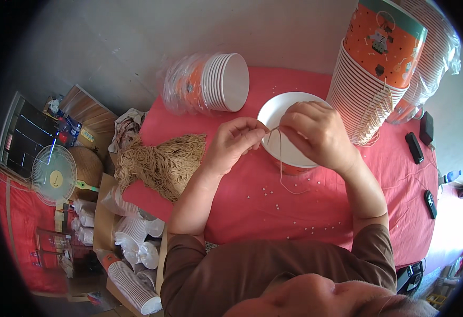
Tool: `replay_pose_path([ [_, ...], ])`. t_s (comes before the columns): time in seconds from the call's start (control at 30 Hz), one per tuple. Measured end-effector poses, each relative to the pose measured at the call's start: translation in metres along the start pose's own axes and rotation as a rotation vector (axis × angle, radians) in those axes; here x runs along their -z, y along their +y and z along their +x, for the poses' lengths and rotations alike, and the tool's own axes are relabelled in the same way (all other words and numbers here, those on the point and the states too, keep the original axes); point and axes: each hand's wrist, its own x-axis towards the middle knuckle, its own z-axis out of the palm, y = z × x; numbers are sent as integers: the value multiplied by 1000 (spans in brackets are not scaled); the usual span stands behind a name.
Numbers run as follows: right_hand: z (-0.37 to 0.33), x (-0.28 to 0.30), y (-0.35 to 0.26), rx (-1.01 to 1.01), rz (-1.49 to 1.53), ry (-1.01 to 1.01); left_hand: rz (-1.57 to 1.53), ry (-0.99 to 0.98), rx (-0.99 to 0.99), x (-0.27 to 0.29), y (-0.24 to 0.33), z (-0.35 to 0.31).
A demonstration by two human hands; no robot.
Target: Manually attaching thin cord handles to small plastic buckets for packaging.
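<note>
Fingers pinched: the left hand (235, 138) nips a tan string (280, 158) between thumb and forefinger, just left of the white cup (273, 113). The right hand (317, 131) closes on the same string right over the cup's mouth. The loose end trails down past the cup's near side onto the red cloth (252, 201).

Going by how things lie, the work looks part done. Left of the cup lies a big bundle of strings (162, 161) not yet used, and behind it, up-left, a bagged sleeve of cups (207, 82) lies on its side. Right of the cup stands a tall stack (371, 79) with strings hanging from it, seemingly finished.

Room is tight: the stack nearly touches the cup on the right. Near the cup, toward the person, the cloth is open apart from small white beads (273, 203). The cloth's left edge runs just beyond the bundle.
</note>
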Motion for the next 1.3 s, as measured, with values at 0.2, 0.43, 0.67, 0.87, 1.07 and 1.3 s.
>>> replay_pose_path([
  [0.2,0,15,3,-118,108,-21,206,-15,-190,-2,-7,0],
  [0.43,0,4,-3,-98,139,-71,105,-16,-100,-8,-1,-3],
  [0.67,-1,-4,-4,-61,153,-63,77,-22,-75,-12,-2,-6],
  [0.87,-3,-6,-6,-74,156,-61,60,-46,-93,-13,-3,-6],
  [1.07,-4,-9,-6,-72,182,-64,89,-39,-120,-15,-4,-7],
  [1.3,-6,-9,-5,-174,297,-163,317,17,-319,-18,-7,-8],
])
